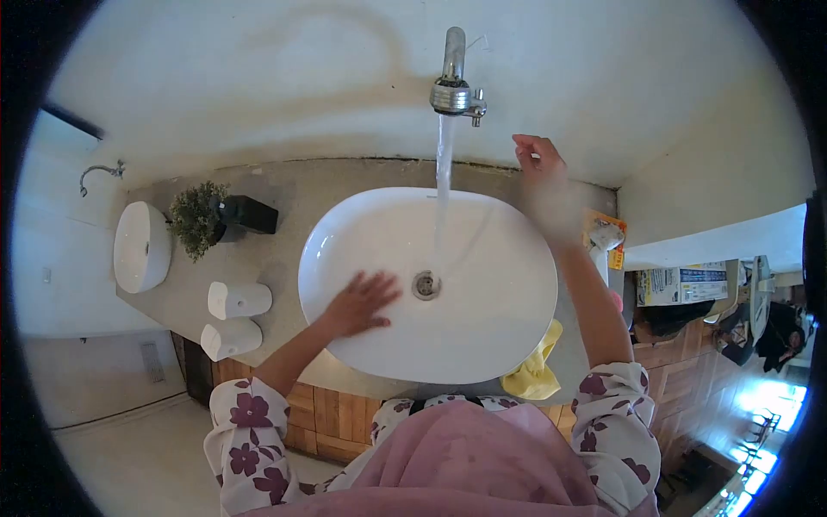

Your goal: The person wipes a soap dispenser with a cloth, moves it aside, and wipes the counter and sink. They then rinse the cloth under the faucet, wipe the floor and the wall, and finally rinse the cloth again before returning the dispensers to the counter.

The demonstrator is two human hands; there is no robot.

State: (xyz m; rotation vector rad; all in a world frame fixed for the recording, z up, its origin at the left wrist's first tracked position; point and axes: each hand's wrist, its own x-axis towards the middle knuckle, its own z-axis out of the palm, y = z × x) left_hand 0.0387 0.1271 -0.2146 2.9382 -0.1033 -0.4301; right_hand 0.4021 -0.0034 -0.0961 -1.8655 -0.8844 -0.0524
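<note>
Over the left part of a white oval washbasin (482, 336), my left hand (362, 306) is held with its fingers spread and nothing in it. My right hand (541, 164) is raised beyond the basin's far right rim, to the right of the metal tap (451, 96) and apart from it. Its fingers are loosely bent with a gap between them, and its wrist looks hazy. Water (443, 159) runs from the tap into the basin, towards the drain (425, 285). A yellow cloth (534, 370) lies at the near right rim.
On the counter to the left are a potted plant (198, 215), a dark bottle-like container (248, 214), two white containers (239, 301) and a second basin (142, 247) under another tap (103, 175). An orange packet (615, 258) lies to the right, near a printed box (680, 285).
</note>
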